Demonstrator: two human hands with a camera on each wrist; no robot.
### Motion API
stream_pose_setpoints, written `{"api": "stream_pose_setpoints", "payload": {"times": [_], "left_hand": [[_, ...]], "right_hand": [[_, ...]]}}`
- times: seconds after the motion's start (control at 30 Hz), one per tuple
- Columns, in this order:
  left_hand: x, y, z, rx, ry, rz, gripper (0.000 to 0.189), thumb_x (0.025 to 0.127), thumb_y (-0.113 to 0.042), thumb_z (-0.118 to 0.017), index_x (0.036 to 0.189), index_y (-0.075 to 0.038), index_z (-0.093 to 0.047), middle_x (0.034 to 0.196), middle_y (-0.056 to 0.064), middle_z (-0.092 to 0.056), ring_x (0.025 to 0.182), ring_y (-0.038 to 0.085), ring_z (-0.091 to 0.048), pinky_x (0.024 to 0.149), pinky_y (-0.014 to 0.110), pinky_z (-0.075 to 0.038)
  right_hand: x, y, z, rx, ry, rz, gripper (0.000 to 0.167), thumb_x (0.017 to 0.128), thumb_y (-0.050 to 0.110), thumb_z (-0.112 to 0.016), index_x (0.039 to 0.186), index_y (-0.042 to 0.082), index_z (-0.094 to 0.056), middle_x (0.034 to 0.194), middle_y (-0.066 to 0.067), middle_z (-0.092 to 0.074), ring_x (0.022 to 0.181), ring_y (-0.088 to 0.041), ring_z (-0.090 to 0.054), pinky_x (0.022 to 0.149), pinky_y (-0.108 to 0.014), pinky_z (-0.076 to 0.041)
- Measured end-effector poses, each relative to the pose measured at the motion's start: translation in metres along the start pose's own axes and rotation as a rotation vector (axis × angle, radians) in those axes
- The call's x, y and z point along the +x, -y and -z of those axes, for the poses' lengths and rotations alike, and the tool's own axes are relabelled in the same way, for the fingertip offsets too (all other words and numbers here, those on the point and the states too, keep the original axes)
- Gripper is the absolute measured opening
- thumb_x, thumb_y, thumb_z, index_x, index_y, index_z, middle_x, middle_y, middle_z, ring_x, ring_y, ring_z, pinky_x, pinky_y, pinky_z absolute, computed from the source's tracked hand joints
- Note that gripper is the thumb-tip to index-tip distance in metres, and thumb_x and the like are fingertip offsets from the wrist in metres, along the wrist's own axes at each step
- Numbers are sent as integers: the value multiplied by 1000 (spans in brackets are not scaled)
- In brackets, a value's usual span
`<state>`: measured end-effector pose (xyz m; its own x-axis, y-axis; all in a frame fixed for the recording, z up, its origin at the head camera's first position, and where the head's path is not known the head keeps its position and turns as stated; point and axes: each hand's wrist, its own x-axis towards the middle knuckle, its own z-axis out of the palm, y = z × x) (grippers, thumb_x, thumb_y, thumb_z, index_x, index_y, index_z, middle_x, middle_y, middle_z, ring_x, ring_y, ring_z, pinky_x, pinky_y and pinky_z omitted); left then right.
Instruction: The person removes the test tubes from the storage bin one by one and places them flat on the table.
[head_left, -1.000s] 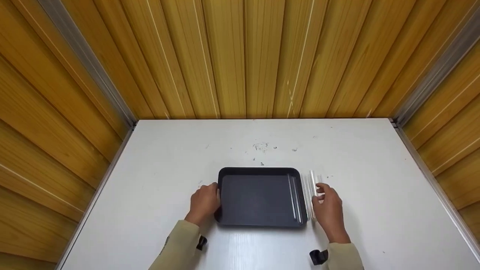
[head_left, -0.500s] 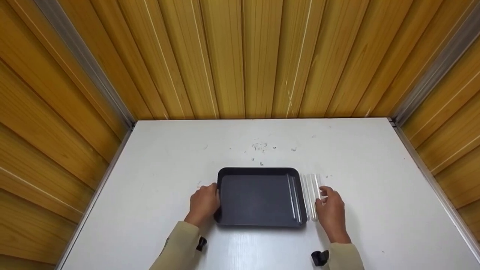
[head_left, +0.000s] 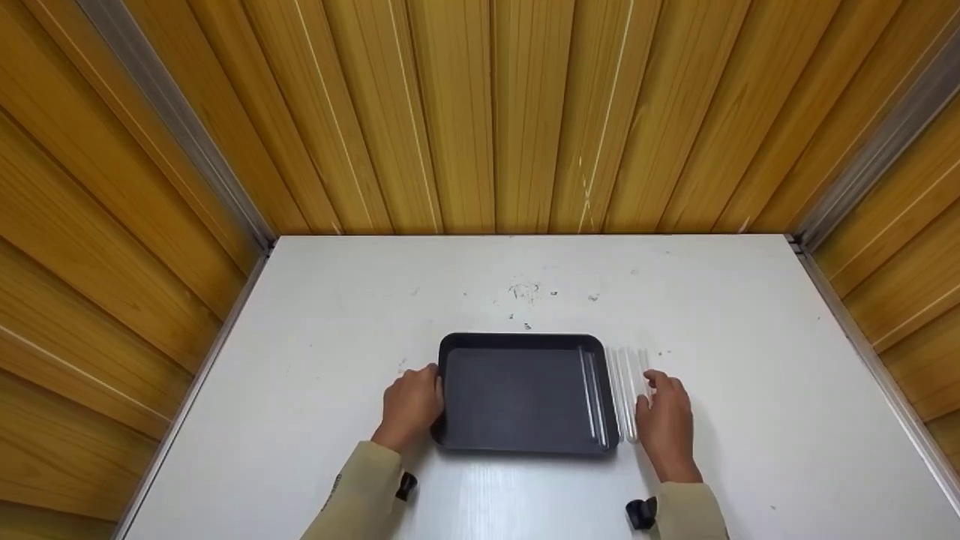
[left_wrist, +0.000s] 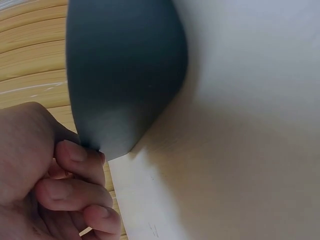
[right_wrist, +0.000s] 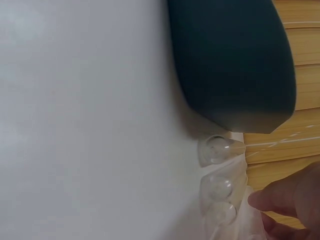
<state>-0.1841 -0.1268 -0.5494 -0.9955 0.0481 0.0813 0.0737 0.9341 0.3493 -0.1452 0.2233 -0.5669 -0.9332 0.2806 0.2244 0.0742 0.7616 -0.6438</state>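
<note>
A dark grey rectangular tray [head_left: 517,401] lies on the white table. Inside it, along the right side, lie two clear glass test tubes [head_left: 595,397]. My left hand [head_left: 412,401] grips the tray's left wall, its fingers curled below the rim in the left wrist view. Several clear test tubes [head_left: 622,390] lie side by side on the table, just right of the tray; their rounded ends [right_wrist: 220,187] point at the right wrist camera. My right hand [head_left: 665,424] is at the rightmost tube, thumb and index finger apart, the thumb touching or nearly touching the glass.
Wood-patterned panels [head_left: 517,120] wall the table [head_left: 360,315] at the back and both sides, with metal strips in the corners. Small dark marks [head_left: 525,292] speckle the tabletop behind the tray.
My right hand has let go of a raised tube and moved slightly right; that tube now lies with the row. My left hand has kept its hold on the tray.
</note>
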Motion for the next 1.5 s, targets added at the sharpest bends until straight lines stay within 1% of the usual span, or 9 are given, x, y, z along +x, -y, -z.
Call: {"api": "stream_pose_setpoints", "payload": {"times": [0.13, 0.37, 0.6, 0.8, 0.97, 1.2, 1.5], "left_hand": [[0, 0, 0, 3, 2, -6, 14, 94, -17, -58, 89, -7, -66, 72, 10, -67, 58, 22, -61, 52, 39, -44], [0, 0, -1, -5, 3, -1, 14, 94, -17, -58, 92, -7, -67, 74, 9, -68, 58, 21, -60, 53, 38, -45], [0, 0, -1, 5, -11, -4, 14, 94, -18, -58, 92, -7, -68, 76, 12, -69, 63, 27, -64, 54, 42, -47], [0, 0, -1, 12, -4, -7, 16, 94, -17, -57, 96, -6, -69, 74, 10, -69, 58, 21, -61, 53, 38, -46], [-1, -2, -1, 31, -23, -15, 15, 94, -17, -57, 93, -7, -69, 71, 9, -68, 58, 22, -63, 52, 37, -46], [-1, -1, 2, 15, -15, -11, 15, 94, -16, -56, 88, -7, -67, 70, 9, -66, 57, 21, -60, 52, 37, -45], [-1, -2, 2, -13, 1, 0, 15, 95, -17, -57, 88, -8, -66, 72, 9, -67, 60, 21, -60, 54, 39, -46]], "right_hand": [[1, -1, 0, -3, 17, -22, 34, 89, -5, -57, 123, -7, -55, 113, -27, -56, 103, -42, -59, 86, -50, -47], [2, 1, 0, -6, 34, -46, 33, 91, -2, -57, 124, -6, -55, 115, -26, -56, 103, -40, -58, 86, -49, -47], [2, 7, 1, 4, 28, -37, 31, 91, -1, -57, 121, -5, -56, 113, -24, -57, 101, -38, -58, 84, -49, -47], [0, 10, 1, 10, 11, -21, 30, 89, 0, -61, 119, -5, -58, 110, -24, -59, 98, -36, -59, 82, -49, -47], [-1, 13, 3, 25, -1, 0, 29, 89, -1, -62, 118, -5, -59, 108, -24, -61, 96, -36, -60, 82, -49, -47], [-3, 22, 5, 38, 28, 1, 29, 91, 2, -60, 120, -3, -59, 110, -23, -60, 98, -35, -59, 83, -48, -46], [-7, 32, 6, 54, 38, 6, 29, 91, 3, -61, 119, -2, -59, 109, -20, -62, 99, -34, -59, 84, -47, -46]]}}
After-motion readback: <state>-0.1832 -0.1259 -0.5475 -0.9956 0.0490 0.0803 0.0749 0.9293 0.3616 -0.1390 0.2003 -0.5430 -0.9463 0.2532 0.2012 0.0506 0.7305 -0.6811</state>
